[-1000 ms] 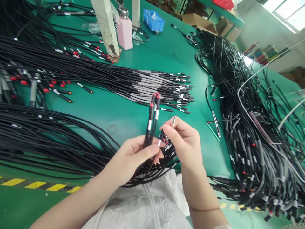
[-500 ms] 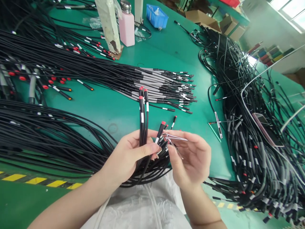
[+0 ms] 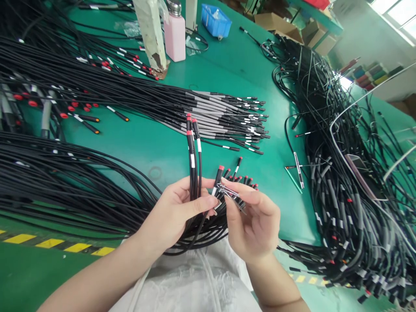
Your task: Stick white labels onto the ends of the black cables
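My left hand [image 3: 177, 212] is closed around several black cables [image 3: 191, 173] whose red-capped connector ends stand up above the fingers. One more red-tipped connector [image 3: 218, 178] leans out between its thumb and fingertips, a white label below the cap. My right hand [image 3: 255, 216] pinches a small silver two-armed metal tool [image 3: 231, 191], like tweezers or small scissors; fingers cover part of it. The tool's left end is at the leaning connector, but I cannot tell whether it grips it. Just behind lies a bunch of red-tipped connectors [image 3: 246, 179].
On the green table [image 3: 227, 78] lies a cable bundle with grey ribbed sleeves [image 3: 208, 112]. A large cable heap [image 3: 344, 195] covers the right side, with a pen [image 3: 298, 169] beside it. Farther back stand a post [image 3: 151, 39], a pink bottle [image 3: 174, 38] and a blue bin [image 3: 216, 21].
My right hand has moved left, bringing the silver tool against the leaning connector; its fingers have drawn closer together. The left hand keeps its hold, and the upright cables tilt slightly left.
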Demonstrator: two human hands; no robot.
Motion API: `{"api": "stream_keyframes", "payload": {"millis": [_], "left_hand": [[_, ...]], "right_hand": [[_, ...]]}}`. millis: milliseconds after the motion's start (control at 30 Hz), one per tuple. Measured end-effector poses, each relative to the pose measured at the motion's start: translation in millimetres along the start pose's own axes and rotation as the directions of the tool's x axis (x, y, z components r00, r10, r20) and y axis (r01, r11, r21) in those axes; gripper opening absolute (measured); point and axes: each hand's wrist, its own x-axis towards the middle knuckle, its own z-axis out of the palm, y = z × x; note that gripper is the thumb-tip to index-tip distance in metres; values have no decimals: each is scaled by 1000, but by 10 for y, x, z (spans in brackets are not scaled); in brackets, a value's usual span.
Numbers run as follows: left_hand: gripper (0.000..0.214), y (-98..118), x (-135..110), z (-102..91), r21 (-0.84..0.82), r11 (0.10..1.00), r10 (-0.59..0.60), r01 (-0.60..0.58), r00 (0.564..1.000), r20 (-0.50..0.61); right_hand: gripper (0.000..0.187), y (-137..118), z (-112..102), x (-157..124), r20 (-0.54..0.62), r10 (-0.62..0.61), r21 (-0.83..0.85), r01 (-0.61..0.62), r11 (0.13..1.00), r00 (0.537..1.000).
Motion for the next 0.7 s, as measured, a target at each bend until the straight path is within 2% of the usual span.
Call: {"api": "stream_keyframes", "payload": {"millis": [233, 367, 700], "left_hand": [[12, 50, -69, -4, -37, 997, -66, 68, 996, 59], [9, 81, -64, 36, -75, 995, -66, 70, 996, 61], [10, 87, -84, 38, -74, 992, -97, 99, 995, 29]], "right_hand": [[38, -24, 19, 11, -143, 82, 141, -61, 988, 986], [41, -51, 10, 5, -99, 121, 175, -103, 979, 988], [51, -10, 14, -7, -43, 41, 97, -37, 995, 998]]}}
